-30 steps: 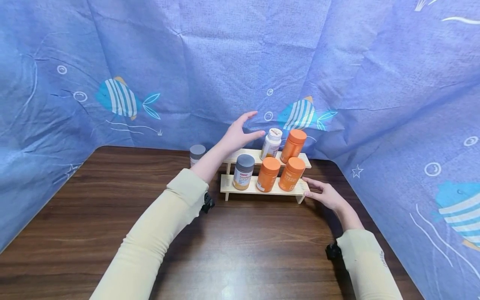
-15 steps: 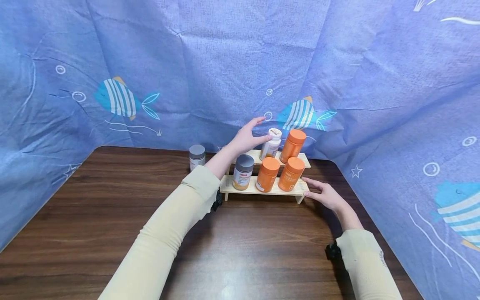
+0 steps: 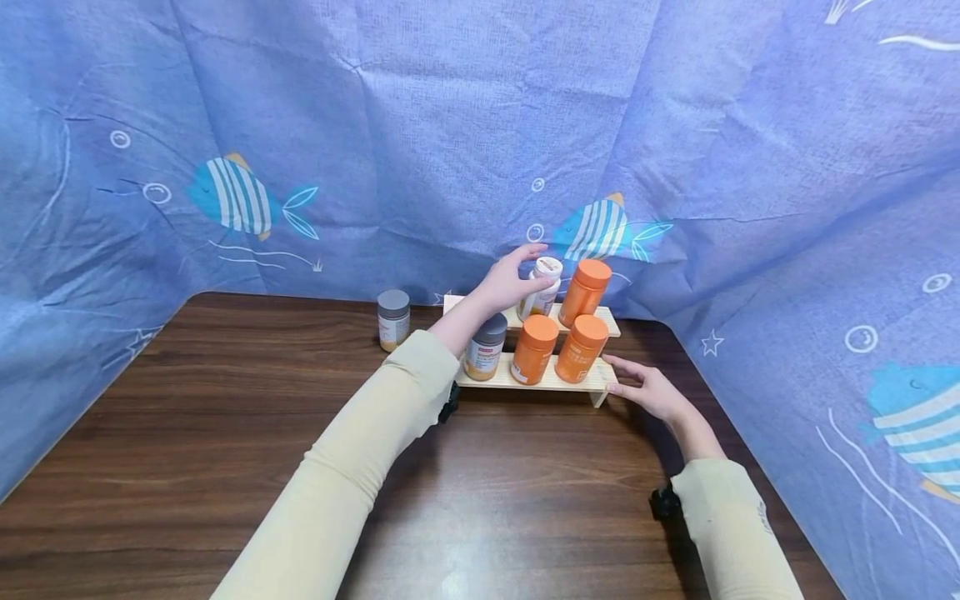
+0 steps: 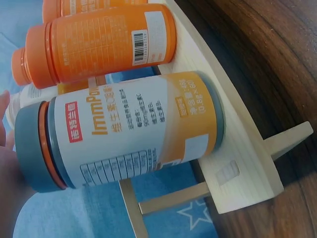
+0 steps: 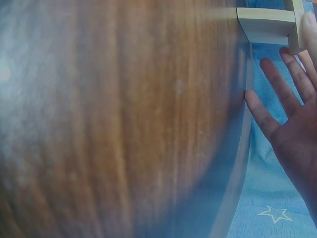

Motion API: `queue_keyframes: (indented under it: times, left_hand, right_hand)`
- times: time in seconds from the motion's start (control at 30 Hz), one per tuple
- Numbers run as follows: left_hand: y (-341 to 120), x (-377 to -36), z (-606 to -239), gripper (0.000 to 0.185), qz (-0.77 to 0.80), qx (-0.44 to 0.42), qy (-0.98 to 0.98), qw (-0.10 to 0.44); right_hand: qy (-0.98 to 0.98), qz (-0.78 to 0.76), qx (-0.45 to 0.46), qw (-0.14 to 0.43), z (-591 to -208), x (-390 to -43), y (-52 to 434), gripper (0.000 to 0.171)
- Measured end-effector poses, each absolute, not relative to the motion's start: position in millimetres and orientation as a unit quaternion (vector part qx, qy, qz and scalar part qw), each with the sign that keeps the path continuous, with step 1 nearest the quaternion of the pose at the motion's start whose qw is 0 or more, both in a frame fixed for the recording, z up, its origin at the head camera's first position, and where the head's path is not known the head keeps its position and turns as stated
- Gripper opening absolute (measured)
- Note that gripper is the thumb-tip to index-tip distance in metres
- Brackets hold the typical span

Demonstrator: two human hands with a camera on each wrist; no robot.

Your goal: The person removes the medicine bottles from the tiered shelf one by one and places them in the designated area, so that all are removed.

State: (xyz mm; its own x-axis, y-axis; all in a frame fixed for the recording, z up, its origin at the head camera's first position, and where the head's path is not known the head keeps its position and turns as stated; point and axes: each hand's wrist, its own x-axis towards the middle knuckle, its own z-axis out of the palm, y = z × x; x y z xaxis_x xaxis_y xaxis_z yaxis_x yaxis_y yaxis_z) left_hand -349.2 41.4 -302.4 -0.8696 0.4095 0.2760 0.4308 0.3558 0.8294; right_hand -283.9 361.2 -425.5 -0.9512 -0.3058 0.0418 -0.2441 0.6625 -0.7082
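On the upper step of a two-tier wooden rack (image 3: 603, 379), at the far edge of a dark wood table (image 3: 225, 433), a person's left hand (image 3: 510, 279) meets a white-capped bottle (image 3: 543, 287). The bottle stands upright, long axis vertical, just left of an orange bottle (image 3: 584, 291) on the same step. From the hand it lies directly to the right: the fingers curve over its cap side and the thumb sits against its near-left flank, so the hand appears to be taking it from the left. Whether the grip has fully tightened cannot be told from the head view, and the left wrist view shows only a sliver of the palm.

The left arm, in a cream sleeve (image 3: 360, 467), stretches diagonally across the rack's left end, passing above a grey-lidded jar (image 3: 483, 348) on the lower step; the wrist view shows that jar (image 4: 124, 131) close up, with orange bottles beyond it. This is plainly the nearer hand to the white-capped bottle.

The right hand (image 3: 651, 390) lies at the rack's right end, fingers straight and relaxed, their tips (image 5: 308, 25) touching the lower step's corner (image 5: 267, 22), holding nothing. Two more orange bottles (image 3: 558, 348) stand side by side on the lower step between the grey-lidded jar and that hand. A second grey-lidded jar (image 3: 393, 319) stands on the table well left of the rack, and a blue cloth with striped fish (image 3: 232, 196) hangs behind.
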Motion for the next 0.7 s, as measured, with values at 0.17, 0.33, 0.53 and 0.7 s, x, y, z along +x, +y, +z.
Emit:
queue_keyframes:
  times: [0.17, 0.33, 0.53, 0.7]
  left_hand:
    - [45.6, -348.7, -303.6, 0.055, -0.504, -0.25, -0.826, 0.028]
    - [50.2, -350.6, -306.5, 0.048, -0.505, -0.246, -0.826, 0.04]
    - [54.7, -353.7, -309.8, 0.047, -0.509, -0.244, -0.825, 0.044]
    - [55.9, -352.6, -311.1, 0.046, -0.513, -0.239, -0.823, 0.043]
  right_hand:
    - [0.905, -0.394, -0.153, 0.048, -408.0, -272.4, 349.2, 0.058]
    - [0.906, -0.392, -0.152, 0.05, -401.1, -267.7, 344.5, 0.057]
    - [0.904, -0.396, -0.151, 0.054, -401.8, -268.3, 344.7, 0.058]
    - [0.908, -0.39, -0.144, 0.057, -404.1, -269.2, 346.9, 0.059]
